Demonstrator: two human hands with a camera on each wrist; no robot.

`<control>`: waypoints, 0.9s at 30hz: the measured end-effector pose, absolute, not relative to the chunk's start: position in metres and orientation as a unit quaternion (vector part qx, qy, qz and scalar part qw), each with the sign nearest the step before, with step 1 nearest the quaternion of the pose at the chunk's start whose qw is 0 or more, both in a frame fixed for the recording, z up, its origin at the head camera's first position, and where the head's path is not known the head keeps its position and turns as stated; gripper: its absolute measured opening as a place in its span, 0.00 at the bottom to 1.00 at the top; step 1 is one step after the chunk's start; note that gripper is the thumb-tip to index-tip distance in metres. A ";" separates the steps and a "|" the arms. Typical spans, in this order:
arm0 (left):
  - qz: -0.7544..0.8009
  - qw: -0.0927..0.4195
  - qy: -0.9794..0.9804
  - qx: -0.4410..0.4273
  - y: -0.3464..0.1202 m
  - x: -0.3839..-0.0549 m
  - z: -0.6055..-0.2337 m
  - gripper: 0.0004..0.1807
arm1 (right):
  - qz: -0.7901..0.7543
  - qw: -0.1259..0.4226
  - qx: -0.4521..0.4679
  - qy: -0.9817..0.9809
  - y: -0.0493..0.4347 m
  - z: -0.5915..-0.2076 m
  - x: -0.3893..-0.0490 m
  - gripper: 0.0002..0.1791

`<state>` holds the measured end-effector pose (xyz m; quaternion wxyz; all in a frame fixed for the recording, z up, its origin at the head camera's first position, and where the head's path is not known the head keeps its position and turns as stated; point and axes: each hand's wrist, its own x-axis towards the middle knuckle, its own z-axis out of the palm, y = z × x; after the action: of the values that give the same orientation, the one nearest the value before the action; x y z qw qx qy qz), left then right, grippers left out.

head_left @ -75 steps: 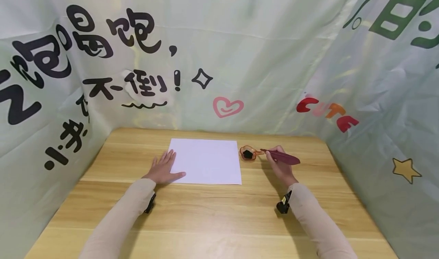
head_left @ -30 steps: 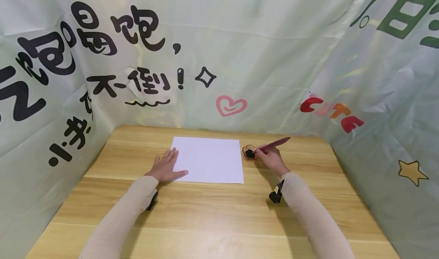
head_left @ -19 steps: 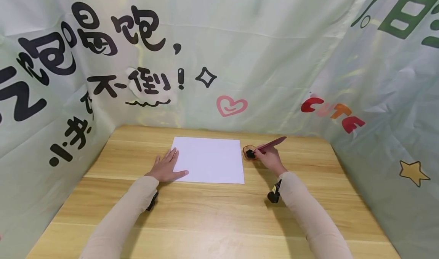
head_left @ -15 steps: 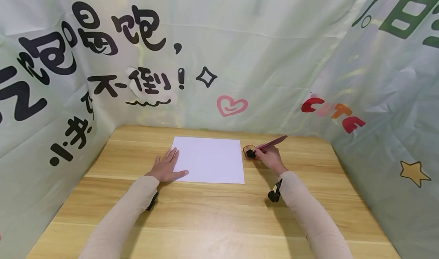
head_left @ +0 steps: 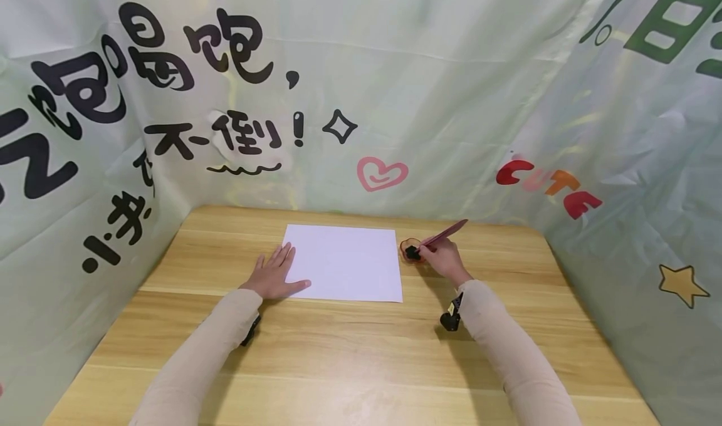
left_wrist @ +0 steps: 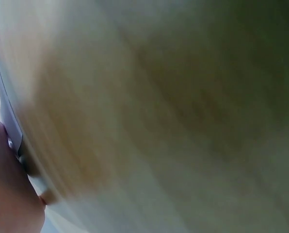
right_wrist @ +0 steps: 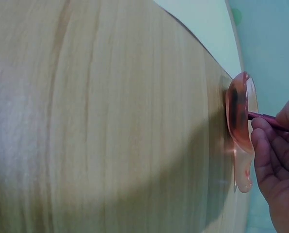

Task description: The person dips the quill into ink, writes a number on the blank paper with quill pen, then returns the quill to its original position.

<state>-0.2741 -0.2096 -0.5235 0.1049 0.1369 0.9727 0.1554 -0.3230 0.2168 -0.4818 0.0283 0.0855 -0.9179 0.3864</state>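
A white sheet of paper [head_left: 350, 266] lies on the wooden table. My left hand [head_left: 273, 275] rests on its left edge, fingers straight and thumb spread. In the left wrist view only part of that hand [left_wrist: 11, 189] shows. My right hand [head_left: 445, 263] pinches a dark red feather pen [head_left: 449, 231] between thumb and fingers, feather end up and to the right. Just under it sits a small orange translucent dish [head_left: 403, 250] with a short handle and black contents. In the right wrist view the tip of the pen [right_wrist: 268, 120] points into the dish [right_wrist: 238, 116].
The wooden table [head_left: 327, 363] spreads in front of both forearms. A pale printed cloth [head_left: 440, 119] stands behind and on both sides of it. A black wrist camera [head_left: 451, 316] is strapped at the right sleeve.
The right hand has moved left with the feather pen, bringing its tip from beside the dish's handle into the dish. The feather end has swung upward. The left hand stays on the paper.
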 end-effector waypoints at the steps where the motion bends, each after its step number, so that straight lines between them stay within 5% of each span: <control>1: 0.160 0.103 0.972 0.139 -0.209 -0.274 -0.522 0.59 | 0.385 0.027 0.086 -0.918 0.216 -0.481 -0.323 0.10; 27: 0.164 0.093 0.971 0.145 -0.207 -0.272 -0.521 0.58 | 0.375 0.029 0.077 -0.923 0.213 -0.477 -0.320 0.09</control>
<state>-0.2715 -0.2068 -0.5207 0.0927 0.1452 0.9713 0.1639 -0.3199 0.2130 -0.4775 0.0286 0.0768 -0.9234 0.3751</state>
